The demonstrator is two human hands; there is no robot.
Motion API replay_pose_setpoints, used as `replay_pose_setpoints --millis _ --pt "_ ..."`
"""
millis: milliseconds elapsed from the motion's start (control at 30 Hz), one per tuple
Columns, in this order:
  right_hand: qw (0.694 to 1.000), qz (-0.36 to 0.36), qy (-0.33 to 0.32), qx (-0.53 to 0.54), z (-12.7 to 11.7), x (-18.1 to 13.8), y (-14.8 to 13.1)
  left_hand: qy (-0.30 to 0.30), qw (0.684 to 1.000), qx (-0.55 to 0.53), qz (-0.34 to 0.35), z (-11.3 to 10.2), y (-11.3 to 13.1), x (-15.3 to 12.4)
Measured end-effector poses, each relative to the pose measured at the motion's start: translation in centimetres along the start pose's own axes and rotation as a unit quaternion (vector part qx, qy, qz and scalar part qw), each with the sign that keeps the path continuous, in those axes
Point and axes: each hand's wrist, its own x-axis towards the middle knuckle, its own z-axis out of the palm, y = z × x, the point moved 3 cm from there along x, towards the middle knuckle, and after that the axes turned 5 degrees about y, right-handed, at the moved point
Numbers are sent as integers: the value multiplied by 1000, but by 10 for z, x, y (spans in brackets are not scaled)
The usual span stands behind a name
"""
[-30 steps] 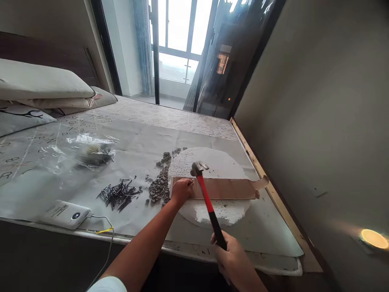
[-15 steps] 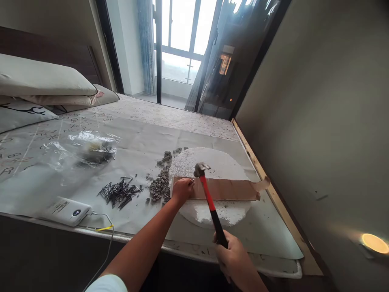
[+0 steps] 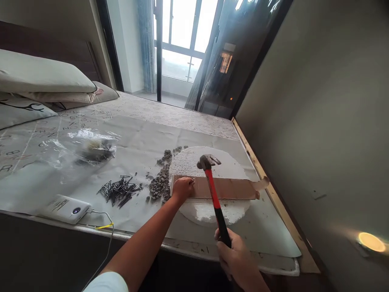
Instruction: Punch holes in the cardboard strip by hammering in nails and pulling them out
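Note:
My right hand (image 3: 238, 253) is wrapped round the black grip of a claw hammer (image 3: 214, 194) with a red and black handle. The hammer's head is raised above a brown cardboard strip (image 3: 227, 188), apart from it. At the strip's left end my left hand (image 3: 182, 190) rests with fingers pinched on a nail (image 3: 192, 181), mostly hidden by the fingers. Beneath the strip lies a round white foam slab (image 3: 209, 156). Left of the slab are grey stone crumbs (image 3: 159, 182), and farther left a heap of loose nails (image 3: 119, 190).
A clear plastic bag (image 3: 94, 148) with dark contents lies on the grey sheet (image 3: 142, 142) over the mattress. At the near edge is a white power bank (image 3: 68, 209) with a cable. A wooden rail (image 3: 258, 162) runs along the right, beside the wall. Pillows (image 3: 45, 73) are stacked at left.
The hammer has swung slightly up and to the right, its head now farther from the left hand. My left hand stays in place on the strip.

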Motion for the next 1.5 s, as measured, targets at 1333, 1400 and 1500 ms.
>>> replay_pose_setpoints --millis 1333,1400,1500 --pt "997 -6 48 -52 11 26 33 10 999 -38 -3 -9 -4 1" --pt "996 -26 59 -62 10 28 34 8 1000 -28 -7 -9 -5 1" --pt "995 -58 68 -55 6 24 28 4 1000 -18 -11 -8 -5 0"
